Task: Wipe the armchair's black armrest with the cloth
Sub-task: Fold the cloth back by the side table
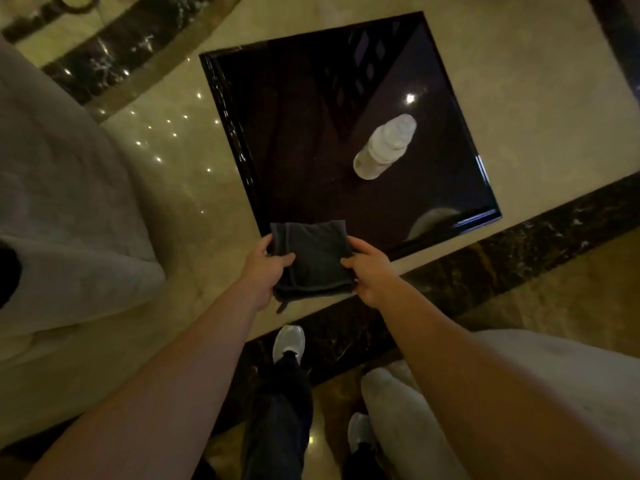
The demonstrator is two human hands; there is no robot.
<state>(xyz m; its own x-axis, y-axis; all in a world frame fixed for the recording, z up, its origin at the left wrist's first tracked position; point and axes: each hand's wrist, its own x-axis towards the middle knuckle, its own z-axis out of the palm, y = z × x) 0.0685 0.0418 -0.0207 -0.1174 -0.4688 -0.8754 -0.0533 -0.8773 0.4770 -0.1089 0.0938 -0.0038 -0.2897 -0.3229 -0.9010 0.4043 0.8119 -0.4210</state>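
A folded dark grey cloth is held flat between both hands, over the near corner of a glossy black square table. My left hand grips its left edge and my right hand grips its right edge. A light grey upholstered armchair fills the left side of the view. A small black patch shows at the far left edge by the chair; I cannot tell whether it is the armrest.
The black table stands ahead on a polished marble floor with dark inlay bands. A white bottle stands on the table. Another pale cushion is at lower right. My legs and white shoes are below.
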